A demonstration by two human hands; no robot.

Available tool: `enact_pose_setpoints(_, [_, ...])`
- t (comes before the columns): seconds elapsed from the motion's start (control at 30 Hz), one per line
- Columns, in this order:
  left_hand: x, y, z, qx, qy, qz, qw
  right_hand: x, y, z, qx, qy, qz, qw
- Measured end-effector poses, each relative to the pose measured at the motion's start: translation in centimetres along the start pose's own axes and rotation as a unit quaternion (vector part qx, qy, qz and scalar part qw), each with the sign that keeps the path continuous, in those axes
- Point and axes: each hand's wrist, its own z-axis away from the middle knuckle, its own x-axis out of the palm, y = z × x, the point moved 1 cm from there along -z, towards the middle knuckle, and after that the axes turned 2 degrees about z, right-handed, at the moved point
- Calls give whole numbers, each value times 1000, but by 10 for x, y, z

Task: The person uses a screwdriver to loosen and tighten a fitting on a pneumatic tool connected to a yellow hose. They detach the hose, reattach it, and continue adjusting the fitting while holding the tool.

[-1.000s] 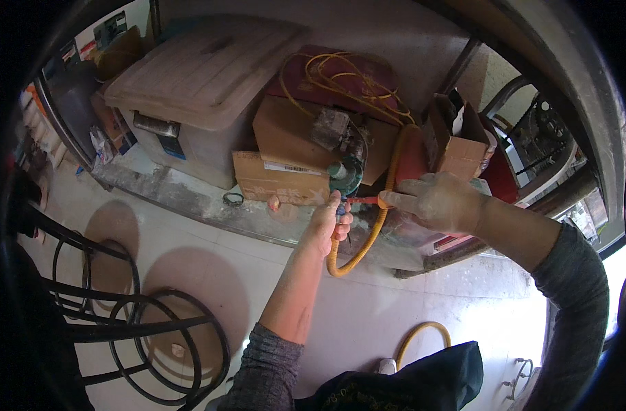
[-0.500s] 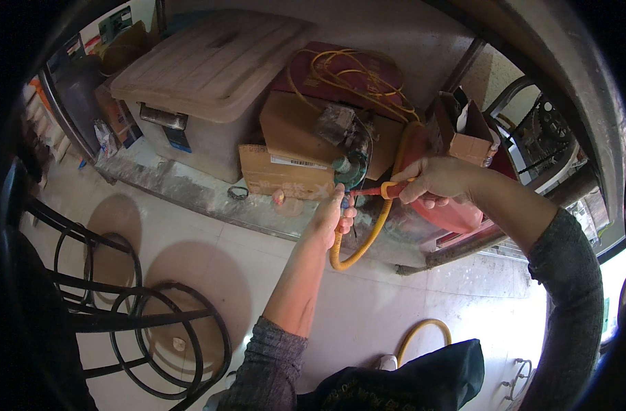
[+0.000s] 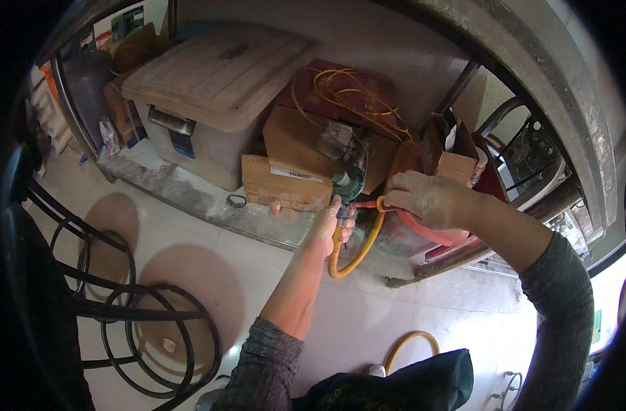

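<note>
A green metal valve, looking like a gas regulator (image 3: 352, 179), sits at the front of the cardboard boxes. Just below it my left hand (image 3: 331, 226) is closed around the upper end of a yellow hose (image 3: 368, 253), beside a small blue piece (image 3: 342, 213). From there the hose hangs in a loop and rises behind my right hand. My right hand (image 3: 426, 198) is closed on a screwdriver (image 3: 362, 204) with a red shaft and an orange collar. Its handle is mostly hidden by my fingers. The shaft points left, toward the blue piece; the tip's exact contact cannot be seen.
A lidded plastic bin (image 3: 217, 79) and a cardboard box (image 3: 285, 185) stand on a low dusty ledge. Behind is a dark red case (image 3: 347, 89) with coiled yellow cord. A red rounded container (image 3: 436, 231) is under my right hand. Black metal stools (image 3: 148, 315) stand left.
My right hand has rotated on the screwdriver, its back now turned more upward. My left hand keeps its grip on the hose. The whole view has shifted slightly.
</note>
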Motion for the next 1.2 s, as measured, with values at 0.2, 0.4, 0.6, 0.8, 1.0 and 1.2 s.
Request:
enact_pose_setpoints(0.2, [4,-3,0,21,15,-18,999,0,6,0,-102,-25,180,978])
enact_pose_setpoints(0.4, [6,-5,-1,28,54,-48,997,6,11,-4,-82,-33,155,984])
enact_pose_setpoints(0.6, [6,-6,-2,22,73,-62,995,18,3,0,233,-64,-153,958])
enact_pose_setpoints(0.8, [7,-3,1,41,70,-66,994,17,18,-15,359,-107,-427,823])
enact_pose_setpoints(1.0, [9,-2,3,37,92,-76,992,16,18,-17,452,-134,-587,658])
enact_pose_setpoints(1.2, [6,-5,-1,32,83,-61,994,11,6,-9,448,-159,-484,735])
